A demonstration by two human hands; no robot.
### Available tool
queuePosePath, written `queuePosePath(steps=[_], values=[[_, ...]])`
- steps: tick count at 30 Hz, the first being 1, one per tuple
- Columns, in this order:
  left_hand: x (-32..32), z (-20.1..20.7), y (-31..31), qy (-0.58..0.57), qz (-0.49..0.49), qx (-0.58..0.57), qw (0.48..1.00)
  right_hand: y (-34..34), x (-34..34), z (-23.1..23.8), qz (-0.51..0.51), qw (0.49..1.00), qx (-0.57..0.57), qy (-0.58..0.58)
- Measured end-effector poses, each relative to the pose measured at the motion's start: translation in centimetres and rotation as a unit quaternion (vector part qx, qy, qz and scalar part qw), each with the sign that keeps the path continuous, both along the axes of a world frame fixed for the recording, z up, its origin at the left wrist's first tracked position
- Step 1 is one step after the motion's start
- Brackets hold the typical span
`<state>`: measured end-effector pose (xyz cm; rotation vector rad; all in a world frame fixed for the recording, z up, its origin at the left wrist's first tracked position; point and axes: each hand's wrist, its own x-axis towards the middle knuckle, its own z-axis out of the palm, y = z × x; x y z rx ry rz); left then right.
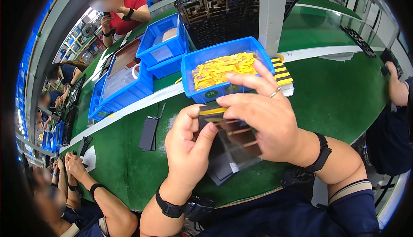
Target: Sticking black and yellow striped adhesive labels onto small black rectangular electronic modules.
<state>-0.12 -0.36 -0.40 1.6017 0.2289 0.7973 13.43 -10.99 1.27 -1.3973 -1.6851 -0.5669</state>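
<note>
My left hand (186,149) is closed on a dark, flat rectangular piece (206,118), thumb across its face. A yellow strip (212,111) runs along that piece's upper edge. My right hand (271,118) pinches the same edge between thumb and index finger, its other fingers raised. Beneath its palm is a see-through sheet or pouch (243,142), smeared by motion; whether it joins the dark piece I cannot tell. Under my hands, dark grey flat pieces (220,177) lie on the green table. Just beyond my fingers stands a blue bin (195,94) full of yellow strips (223,69).
More dark flat pieces (148,134) lie left of my hands. Stacked blue bins (161,50) and a long blue bin (137,88) stand farther left. A white post (270,17) rises behind. Co-workers' hands are at the left (76,166) and far right (390,71).
</note>
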Motion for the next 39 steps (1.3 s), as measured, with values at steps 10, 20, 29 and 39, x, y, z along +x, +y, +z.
queuePosePath(steps=[10,20,29,39], values=[[0.0,-0.2,-0.2,0.032,-0.025,0.001,0.999,-0.2,0.0,-0.2,-0.031,0.998,0.042,-0.035],[0.0,-0.6,-1.0,0.026,0.003,-0.018,1.000,0.3,0.0,-0.7,-0.032,0.997,0.056,-0.047],[-0.1,-0.7,-0.9,0.041,0.055,0.053,0.996,0.6,0.1,-1.1,-0.018,0.997,0.074,-0.033],[0.0,-0.6,-1.2,0.058,0.083,0.090,0.991,0.5,-0.1,-1.0,-0.005,0.998,0.026,0.048]])
